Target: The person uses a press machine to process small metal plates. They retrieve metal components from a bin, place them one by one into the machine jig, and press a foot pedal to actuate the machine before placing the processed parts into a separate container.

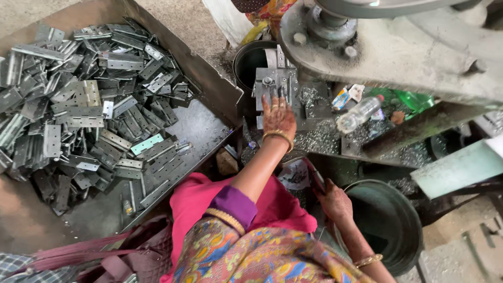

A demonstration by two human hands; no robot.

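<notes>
My left hand [278, 116], with a gold bangle at the wrist, reaches forward onto the grey metal die block [275, 81] of a press. Its fingers are straight and spread, and the tips touch the block; nothing shows between them. My right hand [334, 202] is lower, beside a dark round bin [394, 220]. It is curled around a thin dark rod [313, 178] that slants up to the left. A large metal tray [201, 123] on my left holds a heap of grey hinge plates [89, 105].
The press's heavy grey frame [398, 50] overhangs the top right. Metal chips [319, 139], a clear plastic bottle [359, 112] and small packets lie on the machine bed. A black cylinder [249, 63] stands behind the die. A maroon bag [126, 257] is at the lower left.
</notes>
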